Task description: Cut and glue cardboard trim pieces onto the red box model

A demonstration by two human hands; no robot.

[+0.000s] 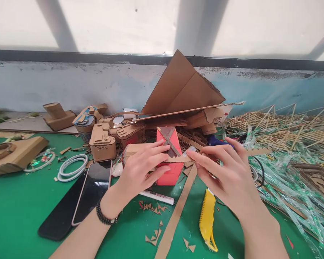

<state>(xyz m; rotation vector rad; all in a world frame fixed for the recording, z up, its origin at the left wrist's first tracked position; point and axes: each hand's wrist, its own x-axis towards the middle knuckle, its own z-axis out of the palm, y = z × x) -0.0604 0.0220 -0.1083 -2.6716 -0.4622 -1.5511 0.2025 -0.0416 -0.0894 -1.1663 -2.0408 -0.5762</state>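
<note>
Fingers of the left hand (142,163) lie spread and nearly flat over a cardboard strip (140,149), pressing it against the red box (169,158) at the centre of the table (13,205); nothing is gripped, the palm simply pins the piece so it cannot slide. Fingers of the right hand (226,172) come in from three o'clock, loosely curled, index tip and thumb closing on the strip's end near a small clear bit of tape or glue (187,151); whether they actually pinch it I cannot tell. Holding from both sides keeps the strip level across the box face.

Crossed brown strips (169,142) sit on the box top. A white marker (156,196) lies at six o'clock of the box, just beside it, with cardboard triangle scraps (153,208) scattered near. A long cardboard band (175,216) runs toward the near edge, and a yellow cutter (207,219) rests at five o'clock, within easy reach of the right hand. Two phones (93,190) lie at eight o'clock, clear of the work. Folded cardboard sheets (183,86) lean on the wall at twelve, bamboo sticks (286,129) piled at two o'clock
</note>
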